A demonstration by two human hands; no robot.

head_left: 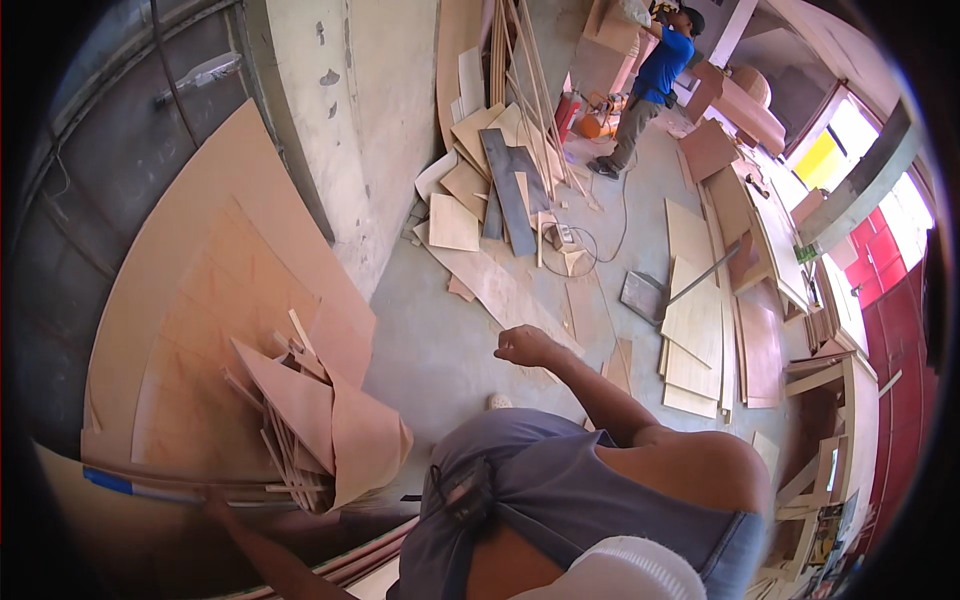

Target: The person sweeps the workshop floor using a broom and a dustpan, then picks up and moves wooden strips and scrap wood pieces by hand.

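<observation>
My left hand [214,500] reaches out at the lower left, at the edge of a leaning brown board [70,485]. Beside it runs a long thin strip with a blue end [107,482]. Shadow hides the fingers, so whether they grip the strip or the board edge is unclear. Just beyond stand large plywood sheets [160,300] and a bundle of wood offcuts [300,400] wrapped by a bent thin panel [365,440]. My right hand [525,347] hangs over the grey floor with its fingers curled in, and nothing shows in it.
Scrap boards [455,220] lean by the wall ahead. A long-handled dustpan [645,297] stands near stacked plywood panels [695,330] on the right. Workbenches [775,240] line the right side. Farther off, a person in a blue shirt [664,65] works near an orange compressor [600,122]. A cable [625,215] crosses the floor.
</observation>
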